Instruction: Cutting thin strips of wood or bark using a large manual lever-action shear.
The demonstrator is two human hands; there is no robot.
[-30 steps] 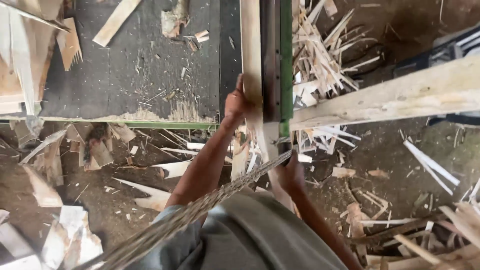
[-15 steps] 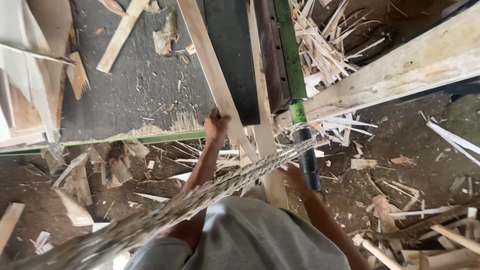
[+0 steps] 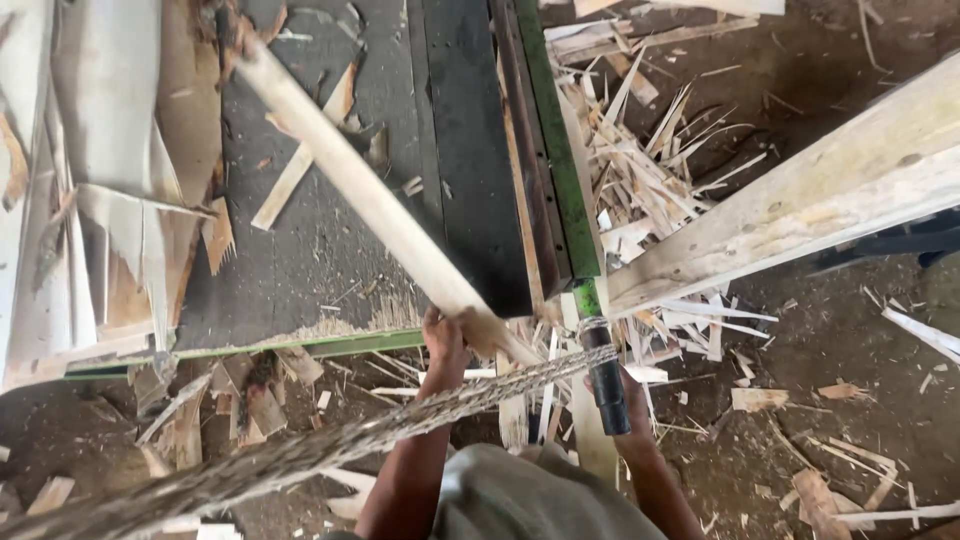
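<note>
The left hand [image 3: 445,340] holds a long wooden stick [image 3: 360,190] over the dark tabletop [image 3: 320,250]; the right hand [image 3: 630,400] grips a black handle [image 3: 607,385]

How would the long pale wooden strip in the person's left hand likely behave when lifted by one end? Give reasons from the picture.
The wooden strip looks stiff: it stays straight though the left hand grips only its near end. Being long and thin, it is probably fairly light, yet awkward to swing. Its flat faces suggest it would slide, not roll, on the dark table.

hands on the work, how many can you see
2. The left hand grips the long pale wooden strip at the dark table's edge; the right hand is by the black lever handle, largely hidden.
</note>
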